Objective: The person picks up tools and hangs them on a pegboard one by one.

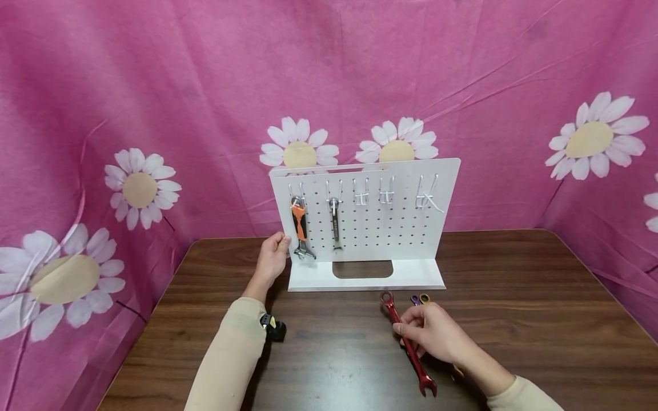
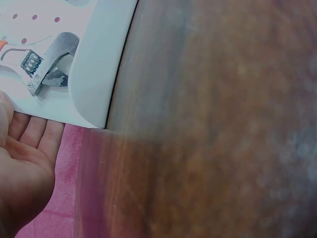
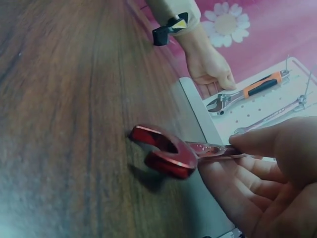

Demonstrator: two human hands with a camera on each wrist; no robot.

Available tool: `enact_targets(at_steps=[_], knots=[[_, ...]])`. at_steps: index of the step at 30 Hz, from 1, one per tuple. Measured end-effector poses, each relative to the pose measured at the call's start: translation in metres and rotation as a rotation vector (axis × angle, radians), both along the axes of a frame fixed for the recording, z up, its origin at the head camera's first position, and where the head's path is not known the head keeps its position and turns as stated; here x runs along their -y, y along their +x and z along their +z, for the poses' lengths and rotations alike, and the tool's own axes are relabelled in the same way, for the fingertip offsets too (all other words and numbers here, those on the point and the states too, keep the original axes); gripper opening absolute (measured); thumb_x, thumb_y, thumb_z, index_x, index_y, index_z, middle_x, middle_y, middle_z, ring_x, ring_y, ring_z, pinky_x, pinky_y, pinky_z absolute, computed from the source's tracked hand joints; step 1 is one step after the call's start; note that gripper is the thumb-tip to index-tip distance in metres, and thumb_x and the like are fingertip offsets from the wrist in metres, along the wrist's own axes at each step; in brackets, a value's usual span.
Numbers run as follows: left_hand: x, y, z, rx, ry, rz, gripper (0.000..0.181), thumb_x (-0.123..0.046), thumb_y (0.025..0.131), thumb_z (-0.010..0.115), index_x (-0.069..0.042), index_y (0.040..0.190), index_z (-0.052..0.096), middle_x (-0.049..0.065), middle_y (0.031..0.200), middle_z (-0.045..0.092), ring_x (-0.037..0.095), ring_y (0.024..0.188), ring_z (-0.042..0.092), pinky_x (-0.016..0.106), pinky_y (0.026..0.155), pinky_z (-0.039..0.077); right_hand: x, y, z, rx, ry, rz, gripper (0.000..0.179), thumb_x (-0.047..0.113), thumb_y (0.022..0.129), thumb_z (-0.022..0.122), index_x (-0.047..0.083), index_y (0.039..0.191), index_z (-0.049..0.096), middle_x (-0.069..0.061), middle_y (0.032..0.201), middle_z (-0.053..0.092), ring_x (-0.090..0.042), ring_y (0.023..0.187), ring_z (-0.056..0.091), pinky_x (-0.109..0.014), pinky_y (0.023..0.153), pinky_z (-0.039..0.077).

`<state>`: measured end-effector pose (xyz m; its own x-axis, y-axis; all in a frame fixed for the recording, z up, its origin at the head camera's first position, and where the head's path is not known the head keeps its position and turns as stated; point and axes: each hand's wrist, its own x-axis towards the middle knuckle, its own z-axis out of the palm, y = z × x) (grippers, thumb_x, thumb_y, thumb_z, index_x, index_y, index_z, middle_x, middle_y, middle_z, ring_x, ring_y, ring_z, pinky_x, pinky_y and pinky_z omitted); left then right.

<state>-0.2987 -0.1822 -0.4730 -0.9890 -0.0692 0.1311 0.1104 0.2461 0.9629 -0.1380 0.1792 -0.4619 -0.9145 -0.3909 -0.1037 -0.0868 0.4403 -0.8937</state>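
My left hand [image 1: 271, 260] grips the left edge of a white pegboard stand [image 1: 380, 251], thumb in front and fingers behind. An adjustable wrench [image 1: 300, 222] with an orange and black handle hangs on the board close to that hand, jaw end down. Beside it hangs a dark combination wrench [image 1: 336, 222]. In front of the stand, my right hand [image 1: 437, 331] pinches a red combination wrench [image 1: 411, 354] between thumb and fingers. Its ring end points toward the stand; its open end [image 3: 171, 153] shows large above the table in the right wrist view.
Bare wire hooks [image 1: 361, 197] are fixed on the board's middle and right. Ring ends of a purple wrench [image 1: 414, 299] and a gold wrench [image 1: 424, 298] show on the wooden table [image 1: 329, 365], partly hidden by my right hand. A pink flowered cloth [image 1: 329, 68] surrounds the table.
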Motion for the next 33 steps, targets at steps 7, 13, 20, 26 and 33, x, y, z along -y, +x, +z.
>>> enact_targets(at_steps=[7, 13, 20, 26, 33], knots=[[0.001, 0.000, -0.001, 0.006, 0.013, 0.001, 0.027, -0.011, 0.115, 0.050, 0.005, 0.096, 0.060, 0.004, 0.091, 0.066, 0.013, 0.092, 0.063, 0.047, 0.103, 0.063, 0.000, -0.006, 0.003, 0.044, -0.103, -0.022, 0.020, 0.010, 0.104, 0.071, -0.009, 0.097, 0.070, -0.013, 0.080, 0.074, -0.011, 0.060, 0.067, -0.036, 0.054, 0.065], [0.000, 0.001, 0.000, 0.005, 0.010, -0.003, 0.026, -0.011, 0.115, 0.050, 0.006, 0.098, 0.061, 0.006, 0.094, 0.069, 0.014, 0.095, 0.065, 0.050, 0.105, 0.062, -0.002, -0.008, 0.004, 0.043, -0.152, -0.058, 0.020, 0.007, 0.105, 0.068, -0.013, 0.103, 0.069, -0.011, 0.082, 0.075, -0.011, 0.062, 0.068, -0.036, 0.057, 0.065], [0.000, -0.001, -0.001, -0.003, 0.007, -0.011, 0.027, -0.011, 0.115, 0.049, 0.007, 0.100, 0.061, 0.017, 0.106, 0.071, 0.016, 0.102, 0.065, 0.052, 0.109, 0.060, -0.002, -0.011, 0.008, 0.028, -0.176, -0.064, 0.020, 0.005, 0.107, 0.065, -0.015, 0.105, 0.066, -0.018, 0.086, 0.074, -0.012, 0.065, 0.070, -0.034, 0.059, 0.065], [0.000, 0.000, -0.001, -0.005, 0.004, -0.010, 0.027, -0.011, 0.115, 0.049, 0.006, 0.098, 0.061, 0.016, 0.104, 0.070, 0.014, 0.099, 0.064, 0.051, 0.108, 0.061, -0.001, -0.013, 0.014, 0.001, -0.157, -0.087, 0.021, 0.006, 0.107, 0.064, -0.015, 0.109, 0.064, -0.016, 0.088, 0.075, -0.013, 0.067, 0.071, -0.033, 0.060, 0.064], [0.000, 0.001, 0.000, -0.002, 0.008, -0.006, 0.027, -0.011, 0.115, 0.048, 0.007, 0.099, 0.061, 0.014, 0.105, 0.072, 0.016, 0.104, 0.066, 0.050, 0.108, 0.061, 0.003, -0.017, 0.022, -0.025, -0.156, -0.121, 0.022, 0.005, 0.108, 0.062, -0.016, 0.114, 0.063, -0.019, 0.090, 0.075, -0.014, 0.067, 0.070, -0.035, 0.063, 0.065]])
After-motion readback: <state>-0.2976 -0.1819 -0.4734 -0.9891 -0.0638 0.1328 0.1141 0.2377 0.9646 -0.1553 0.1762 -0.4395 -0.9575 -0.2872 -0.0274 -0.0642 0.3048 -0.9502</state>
